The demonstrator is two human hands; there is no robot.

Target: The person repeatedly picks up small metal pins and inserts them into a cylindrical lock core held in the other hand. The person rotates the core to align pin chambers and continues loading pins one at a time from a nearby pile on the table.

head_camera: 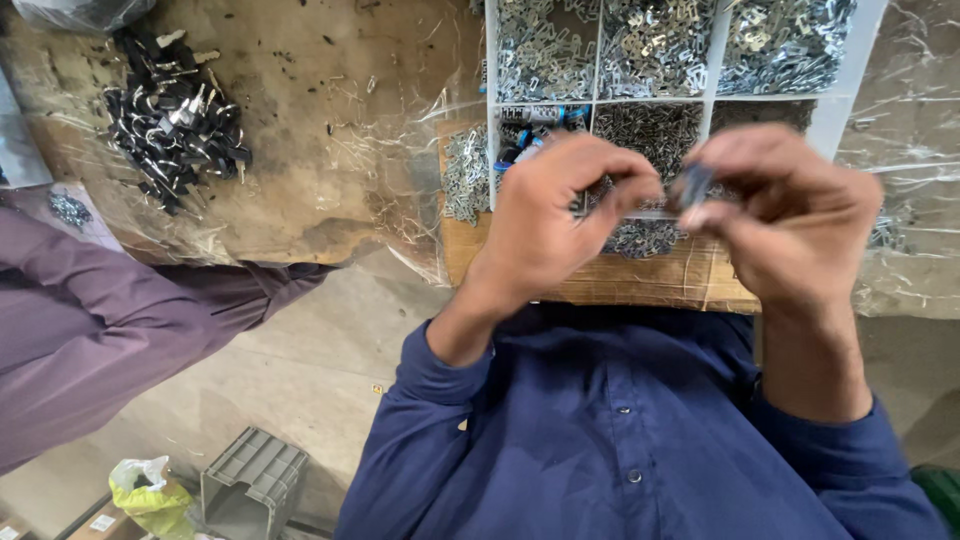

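Note:
Both my hands are raised close together over the front edge of a white divided tray (712,62). My right hand (795,215) pinches a small dark part (693,184) between thumb and fingertips. My left hand (545,220) is curled with its thumb and fingers pressed together just left of that part. A small metal piece (579,205) seems to be held inside its fingers, mostly hidden. The tray's compartments hold several heaps of small silver metal clips (655,40). My blue shirt sleeves fill the bottom of the view.
A pile of black and silver parts (178,118) lies on the plastic-covered brown table (330,120) at the left. Another person's purple sleeve (90,320) reaches in from the left. On the floor below are a grey crate (252,478) and a yellow-green bag (152,492).

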